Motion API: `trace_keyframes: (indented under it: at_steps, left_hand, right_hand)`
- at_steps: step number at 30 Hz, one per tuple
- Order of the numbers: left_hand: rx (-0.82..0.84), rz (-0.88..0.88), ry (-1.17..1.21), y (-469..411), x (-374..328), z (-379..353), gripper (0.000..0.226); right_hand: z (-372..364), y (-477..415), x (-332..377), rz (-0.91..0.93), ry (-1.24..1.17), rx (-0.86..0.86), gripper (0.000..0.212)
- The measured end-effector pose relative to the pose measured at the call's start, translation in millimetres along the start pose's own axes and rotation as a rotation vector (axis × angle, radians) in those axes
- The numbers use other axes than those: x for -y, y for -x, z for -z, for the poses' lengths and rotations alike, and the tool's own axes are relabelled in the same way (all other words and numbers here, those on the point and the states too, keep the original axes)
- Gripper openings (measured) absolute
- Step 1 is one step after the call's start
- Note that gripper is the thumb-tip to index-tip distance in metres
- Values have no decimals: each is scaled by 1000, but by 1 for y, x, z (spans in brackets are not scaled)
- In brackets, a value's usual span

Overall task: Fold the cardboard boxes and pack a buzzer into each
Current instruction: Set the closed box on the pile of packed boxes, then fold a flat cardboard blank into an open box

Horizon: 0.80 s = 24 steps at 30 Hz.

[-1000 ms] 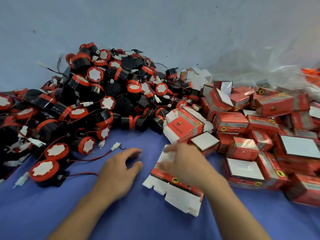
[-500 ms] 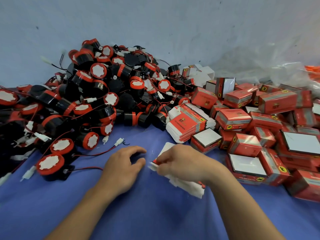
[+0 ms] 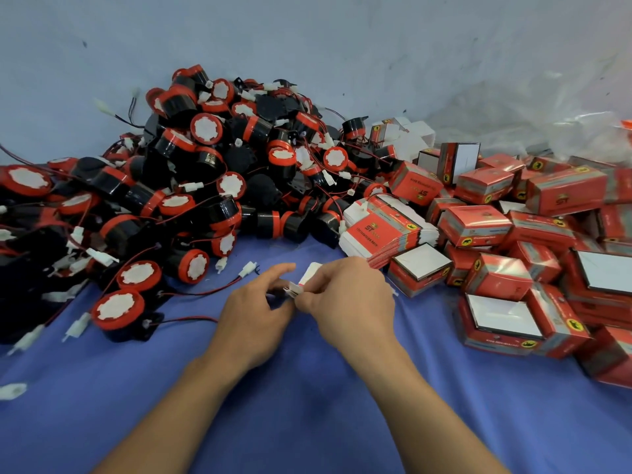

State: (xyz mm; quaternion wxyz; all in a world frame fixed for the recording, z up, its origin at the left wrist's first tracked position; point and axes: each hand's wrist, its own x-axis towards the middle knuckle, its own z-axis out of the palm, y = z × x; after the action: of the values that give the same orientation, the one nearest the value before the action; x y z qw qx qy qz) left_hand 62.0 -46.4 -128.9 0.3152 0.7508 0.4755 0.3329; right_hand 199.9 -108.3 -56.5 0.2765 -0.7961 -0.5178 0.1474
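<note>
Since a second ago the flat cardboard box has risen off the blue cloth, and the left hand has closed in on it. That hand and the right hand both pinch it, mid-cloth in front of the buzzer pile, mostly hidden behind their fingers.

I record a flat box pinched by left hand and right hand; buzzers heaped left, folded boxes piled right.
</note>
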Motion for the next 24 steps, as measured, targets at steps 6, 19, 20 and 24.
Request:
trace_keyframes:
  at_steps: [6,19,20,24]
  left_hand:
    - [113,-81,11,5,-10,5,33]
    - [-207,-17,68,4,-7,5,77]
    - [-241,-54,136,5,-8,8,81]
    - [-159,-219,183,8,-14,13,73]
  right_hand:
    - [5,-5,-15,-6,-194,132,12]
    - [-12,-16,2,109,-992,-260,17]
    - [-14,-19,2,24,-1078,-265,13]
    - [-27,-24,1,-23,-1143,-62,13]
